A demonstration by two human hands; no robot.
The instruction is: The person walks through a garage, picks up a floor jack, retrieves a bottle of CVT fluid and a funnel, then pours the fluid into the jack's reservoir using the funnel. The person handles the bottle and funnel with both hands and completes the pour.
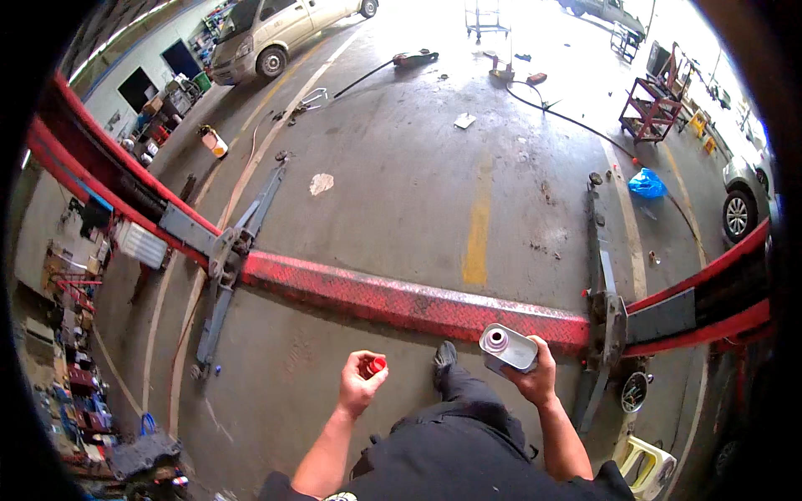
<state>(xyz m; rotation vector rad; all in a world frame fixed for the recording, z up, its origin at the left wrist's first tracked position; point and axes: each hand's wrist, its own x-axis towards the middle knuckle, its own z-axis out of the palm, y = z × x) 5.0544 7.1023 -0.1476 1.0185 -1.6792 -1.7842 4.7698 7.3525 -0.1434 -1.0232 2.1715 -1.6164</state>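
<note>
My left hand (354, 392) is closed around a small red cap (377, 365), with the fingers curled round its side. In my right hand (537, 381) is a rectangular metal can (520, 354), gripped by its right side. The can's top faces up toward me, and its round spout (496, 338) has no cap on it, showing a dark opening. The two hands are apart, in front of my body. What is printed on the can's sides is mostly hidden.
A red treadplate beam (401, 296) of a car lift crosses the floor ahead, with grey lift arms (266, 196) at both ends. A yellow stool (647, 468) stands near right. Farther off are a blue plastic bag (647, 183), a red tool cart (650, 113) and a van (280, 37).
</note>
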